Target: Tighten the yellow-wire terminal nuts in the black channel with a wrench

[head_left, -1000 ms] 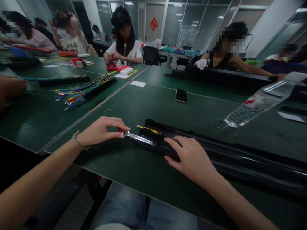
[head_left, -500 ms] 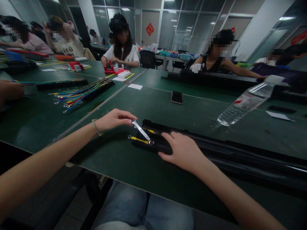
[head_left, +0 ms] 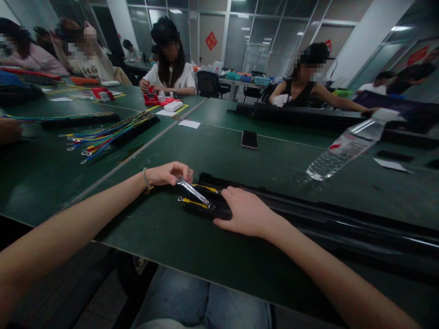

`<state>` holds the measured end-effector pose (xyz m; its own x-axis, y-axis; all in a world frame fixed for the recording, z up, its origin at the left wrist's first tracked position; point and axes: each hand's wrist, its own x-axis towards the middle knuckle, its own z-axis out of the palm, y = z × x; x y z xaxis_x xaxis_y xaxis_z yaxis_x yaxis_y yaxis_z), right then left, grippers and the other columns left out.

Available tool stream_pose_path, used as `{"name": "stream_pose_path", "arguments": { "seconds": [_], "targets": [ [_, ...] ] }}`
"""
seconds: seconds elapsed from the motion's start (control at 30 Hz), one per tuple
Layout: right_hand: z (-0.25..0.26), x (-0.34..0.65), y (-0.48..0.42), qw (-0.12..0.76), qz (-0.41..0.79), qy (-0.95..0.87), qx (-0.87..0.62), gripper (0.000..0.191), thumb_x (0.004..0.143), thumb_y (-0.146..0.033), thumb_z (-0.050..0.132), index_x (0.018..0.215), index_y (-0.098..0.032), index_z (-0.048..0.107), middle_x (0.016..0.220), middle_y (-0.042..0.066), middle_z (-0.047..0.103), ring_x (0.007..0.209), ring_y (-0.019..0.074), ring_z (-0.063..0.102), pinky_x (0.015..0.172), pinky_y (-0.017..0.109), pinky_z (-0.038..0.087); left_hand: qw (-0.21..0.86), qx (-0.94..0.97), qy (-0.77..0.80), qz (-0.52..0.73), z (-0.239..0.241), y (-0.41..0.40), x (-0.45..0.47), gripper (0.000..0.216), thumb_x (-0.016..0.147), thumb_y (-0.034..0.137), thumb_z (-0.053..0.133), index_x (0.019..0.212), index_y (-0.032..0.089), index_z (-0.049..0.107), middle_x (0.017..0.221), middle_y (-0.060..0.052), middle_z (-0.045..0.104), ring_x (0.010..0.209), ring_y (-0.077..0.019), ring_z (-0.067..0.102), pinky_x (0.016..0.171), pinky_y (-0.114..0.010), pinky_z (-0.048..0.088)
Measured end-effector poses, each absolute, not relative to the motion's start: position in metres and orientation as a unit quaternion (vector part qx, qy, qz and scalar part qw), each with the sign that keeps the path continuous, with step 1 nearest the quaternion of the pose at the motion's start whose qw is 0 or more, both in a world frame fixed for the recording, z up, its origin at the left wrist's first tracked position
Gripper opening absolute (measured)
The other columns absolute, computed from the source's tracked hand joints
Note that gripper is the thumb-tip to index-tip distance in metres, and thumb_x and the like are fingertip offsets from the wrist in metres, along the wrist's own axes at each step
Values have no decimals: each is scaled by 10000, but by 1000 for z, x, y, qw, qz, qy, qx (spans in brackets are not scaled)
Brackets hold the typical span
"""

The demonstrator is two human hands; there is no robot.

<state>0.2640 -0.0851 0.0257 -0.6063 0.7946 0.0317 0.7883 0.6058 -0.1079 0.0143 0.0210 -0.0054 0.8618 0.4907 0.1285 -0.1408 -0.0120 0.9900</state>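
Observation:
A shiny wrench [head_left: 195,192] slants across the end of a long black channel-shaped case [head_left: 295,201]. My left hand [head_left: 173,173] pinches its upper end, fingers closed. The wrench's ring end rests at a terminal near the base of the front yellow cable [head_left: 194,202], whose bare ring lug sticks out past the case. A second yellow cable [head_left: 206,187] lies behind, partly hidden by the wrench and my fingers. My right hand [head_left: 245,212] is wrapped round the case just right of the terminals, thumb on the near side and fingers over the top.
Behind the case lie a phone [head_left: 249,140] and a tilted-looking water bottle [head_left: 353,144]. Bundled coloured cables [head_left: 113,132] with ring lugs spread at the left. A co-worker [head_left: 305,82] handles a similar black case across the green table [head_left: 164,246]; other people sit further back.
My left hand has swung the wrench's upper end a little toward me, with the fingers curling more. My right hand stays on the case. The whole view has shifted slightly.

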Motion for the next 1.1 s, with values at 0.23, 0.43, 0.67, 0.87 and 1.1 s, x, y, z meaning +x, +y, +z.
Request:
{"name": "stream_pose_path", "arguments": {
  "seconds": [0.23,0.43,0.67,0.87,1.1],
  "targets": [
    [24,263,-82,34,56,-896,-440,514,672,-567,504,982,-158,516,911,83,545,767,198,524,681,315,423,716,674,84,163,-6,13,15,318,452,291,817,544,173,537,542,16,456,508,-115,426,519,-252,377],
    [22,264,-83,40,57,-892,-446,535,666,-569,503,1000,-151,510,922,86,532,793,203,514,704,322,416,698,704,83,102,-2,8,10,291,479,250,804,585,185,541,576,6,476,549,-131,429,539,-266,355],
    [24,264,-84,38,59,-891,-449,515,671,-554,507,995,-153,509,936,90,528,802,208,511,706,328,413,699,691,130,126,-3,15,4,278,469,268,816,604,180,589,567,10,508,552,-126,449,532,-249,372],
    [25,262,-84,33,56,-890,-450,519,675,-561,500,993,-151,512,942,97,529,815,213,512,704,328,413,665,694,192,200,-9,30,-4,266,534,276,791,729,153,659,631,-1,538,598,-111,460,525,-206,369],
    [24,263,-85,37,54,-890,-451,505,673,-551,509,977,-148,515,951,99,532,829,216,511,734,340,414,637,712,212,207,-12,35,-9,250,551,291,784,736,164,673,627,11,529,593,-98,450,530,-195,360]
  ]
}}
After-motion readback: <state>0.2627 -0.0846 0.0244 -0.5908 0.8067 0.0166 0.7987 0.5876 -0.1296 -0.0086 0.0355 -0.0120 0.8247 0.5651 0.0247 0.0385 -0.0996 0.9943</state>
